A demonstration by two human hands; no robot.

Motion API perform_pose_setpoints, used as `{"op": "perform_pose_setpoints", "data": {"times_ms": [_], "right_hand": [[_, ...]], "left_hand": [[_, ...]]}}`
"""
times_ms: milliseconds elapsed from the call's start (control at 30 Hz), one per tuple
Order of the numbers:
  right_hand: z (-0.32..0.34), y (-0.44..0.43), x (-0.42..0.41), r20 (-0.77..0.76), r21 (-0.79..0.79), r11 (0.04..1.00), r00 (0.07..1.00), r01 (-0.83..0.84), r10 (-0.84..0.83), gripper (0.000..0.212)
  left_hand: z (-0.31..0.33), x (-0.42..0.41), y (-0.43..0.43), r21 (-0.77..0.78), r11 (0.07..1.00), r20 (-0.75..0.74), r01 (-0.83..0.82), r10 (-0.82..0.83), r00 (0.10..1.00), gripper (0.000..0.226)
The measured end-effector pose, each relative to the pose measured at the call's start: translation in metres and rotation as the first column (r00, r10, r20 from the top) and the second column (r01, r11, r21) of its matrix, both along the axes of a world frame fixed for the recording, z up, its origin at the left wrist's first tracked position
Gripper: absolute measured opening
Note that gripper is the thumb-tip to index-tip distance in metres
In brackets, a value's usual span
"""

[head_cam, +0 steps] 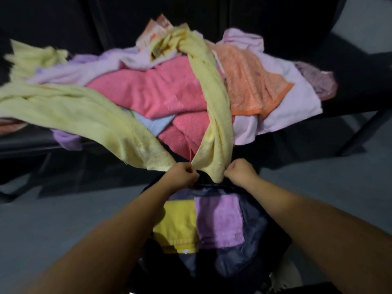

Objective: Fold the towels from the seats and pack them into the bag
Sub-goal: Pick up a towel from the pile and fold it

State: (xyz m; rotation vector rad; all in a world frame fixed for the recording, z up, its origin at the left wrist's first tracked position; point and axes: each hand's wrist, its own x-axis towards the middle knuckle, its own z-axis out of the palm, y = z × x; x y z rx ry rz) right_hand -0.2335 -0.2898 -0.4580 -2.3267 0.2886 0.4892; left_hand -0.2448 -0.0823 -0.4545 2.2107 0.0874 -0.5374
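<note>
Both bare forearms reach forward from the bottom of the view, over a dark bag [250, 257] that stands open on the grey floor [53, 219] just below them. Beyond the bag, dark seats [350, 90] carry a loose heap of towels: a pink towel [152, 90] at the middle, a pale lilac towel [297, 102] spread on the right with an orange towel [250, 85] lying on it, and a light blue one [157, 124] peeking out low in the heap. A pale yellow towel [70, 107] is drawn out from the heap in two long strands, one sweeping left across the pile, the other running up over the pink towel to the top. Inside the bag lie two folded pieces side by side, a bright yellow towel [176, 225] on the left and a purple towel [218, 219] touching it on the right. The left hand [182, 174] is closed in a fist around one end of the pale yellow towel, and the right hand [239, 170] is fisted on the other end, the two hands close together above the bag's far rim.
</note>
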Motion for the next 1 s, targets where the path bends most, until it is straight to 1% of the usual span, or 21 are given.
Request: {"op": "perform_pose_setpoints", "data": {"times_ms": [67,133,200,267,367,433,467,533,600,633,667,700,733,800,833,900,967,1000], "right_hand": [[0.039,-0.001,0.009,0.002,0.074,0.997,0.999,-0.035,0.035,0.016],[0.078,-0.007,0.02,0.038,0.102,0.993,0.998,-0.057,0.054,0.018],[0.115,-0.014,0.037,0.107,0.097,0.993,0.993,-0.062,0.051,0.018],[0.147,-0.018,0.058,0.206,0.094,0.994,0.978,-0.046,0.025,0.021],[0.171,-0.014,0.087,0.296,0.185,0.983,0.954,-0.008,-0.048,0.026],[0.174,-0.003,0.102,0.319,0.229,0.973,0.946,-0.009,-0.066,0.03],[0.172,0.004,0.108,0.328,0.213,0.977,0.944,-0.032,-0.041,0.032],[0.164,0.017,0.113,0.343,0.116,0.99,0.939,-0.079,0.035,0.035],[0.154,0.025,0.113,0.398,-0.012,0.994,0.912,-0.104,0.1,0.033],[0.148,0.027,0.113,0.446,-0.048,0.993,0.887,-0.111,0.121,0.032],[0.145,0.027,0.112,0.49,-0.049,0.992,0.862,-0.117,0.126,0.031],[0.144,0.027,0.111,0.52,-0.007,0.991,0.846,-0.132,0.116,0.03],[0.145,0.026,0.111,0.531,0.068,0.985,0.842,-0.159,0.1,0.031],[0.154,0.024,0.105,0.515,0.232,0.941,0.852,-0.246,0.096,0.031],[0.16,0.024,0.099,0.514,0.269,0.918,0.849,-0.292,0.12,0.031],[0.171,0.024,0.084,0.515,0.259,0.897,0.837,-0.359,0.186,0.031],[0.178,0.023,0.067,0.48,0.251,0.888,0.846,-0.387,0.233,0.032],[0.18,0.023,0.06,0.459,0.264,0.883,0.856,-0.388,0.239,0.03]], "left_hand": [[0.046,0.009,0.004,-0.013,0.999,0.037,0.035,-0.035,0.999,0.011],[0.087,0.021,0.007,-0.018,0.999,0.101,0.028,-0.026,0.995,0.011],[0.122,0.035,0.009,-0.049,0.999,0.187,-0.021,0.03,0.982,0.012],[0.151,0.048,0.006,-0.088,0.995,0.259,-0.051,0.072,0.963,0.011],[0.172,0.07,-0.002,-0.15,0.982,0.32,-0.114,0.157,0.934,0.005],[0.174,0.089,-0.009,-0.262,0.947,0.291,-0.187,0.263,0.92,0.013],[0.173,0.098,-0.013,-0.298,0.929,0.268,-0.222,0.304,0.914,0.013],[0.169,0.112,-0.019,-0.365,0.892,0.214,-0.265,0.358,0.909,0.011],[0.16,0.125,-0.022,-0.416,0.864,0.167,-0.282,0.377,0.911,0.017],[0.155,0.129,-0.023,-0.424,0.861,0.164,-0.28,0.377,0.912,0.021],[0.154,0.13,-0.024,-0.432,0.858,0.163,-0.278,0.378,0.911,0.026],[0.155,0.13,-0.024,-0.442,0.853,0.158,-0.278,0.379,0.912,0.031],[0.157,0.13,-0.024,-0.449,0.849,0.148,-0.277,0.377,0.914,0.037],[0.163,0.129,-0.025,-0.473,0.835,0.1,-0.282,0.369,0.924,0.048],[0.167,0.127,-0.025,-0.51,0.807,0.057,-0.298,0.377,0.925,0.048],[0.177,0.122,-0.027,-0.603,0.722,-0.007,-0.34,0.421,0.907,0.035],[0.189,0.111,-0.029,-0.662,0.663,-0.009,-0.35,0.459,0.888,0.013],[0.196,0.104,-0.029,-0.697,0.63,-0.014,-0.343,0.466,0.885,0.008]]}}
